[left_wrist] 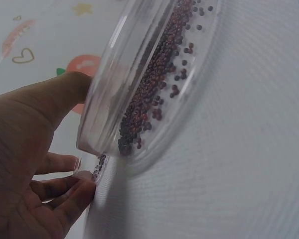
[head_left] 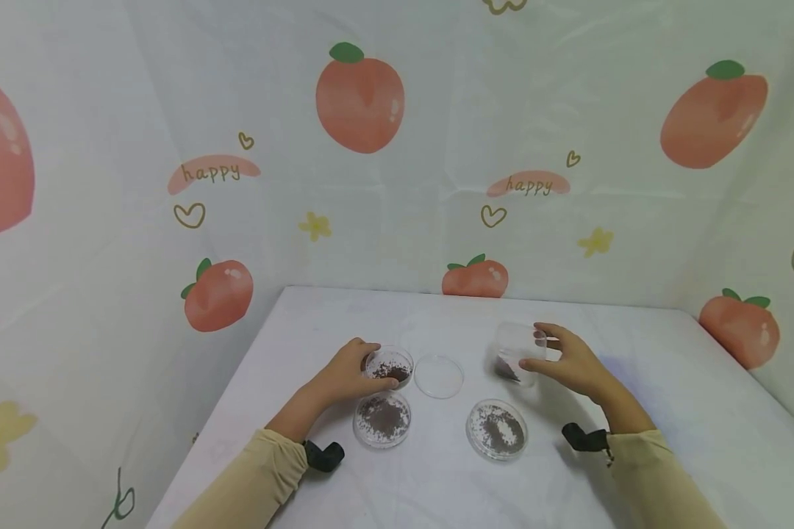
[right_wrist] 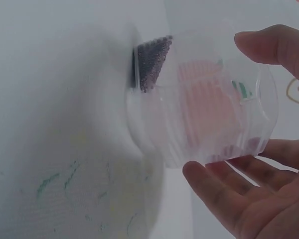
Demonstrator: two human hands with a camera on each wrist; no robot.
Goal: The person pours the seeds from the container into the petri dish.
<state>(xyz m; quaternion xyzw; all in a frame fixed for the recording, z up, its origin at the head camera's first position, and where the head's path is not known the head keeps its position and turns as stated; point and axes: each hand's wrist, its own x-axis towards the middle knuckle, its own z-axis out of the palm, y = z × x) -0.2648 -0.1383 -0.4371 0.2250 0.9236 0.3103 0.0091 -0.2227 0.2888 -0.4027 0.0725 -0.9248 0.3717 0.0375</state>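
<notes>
My left hand (head_left: 351,373) grips the edge of a clear petri dish (head_left: 397,347) holding small dark round seeds (head_left: 392,373). Closer to me, a second petri dish (head_left: 382,445) of seeds sits just below that hand; its wall (left_wrist: 105,94) looms large in the left wrist view. A clear plastic cup (head_left: 519,339) is in my right hand (head_left: 572,361), thumb on one side and fingers on the other. The cup leans, and dark seeds (right_wrist: 152,62) are heaped in one bottom corner. Whether its base touches the table cannot be told.
Between the hands lies a clear round dish or lid (head_left: 440,378) with no seeds visible in it. Another petri dish (head_left: 499,458) with seeds spread in it stands nearer me, right of centre. A patterned cloth (head_left: 423,191) hangs behind the white table (head_left: 437,488).
</notes>
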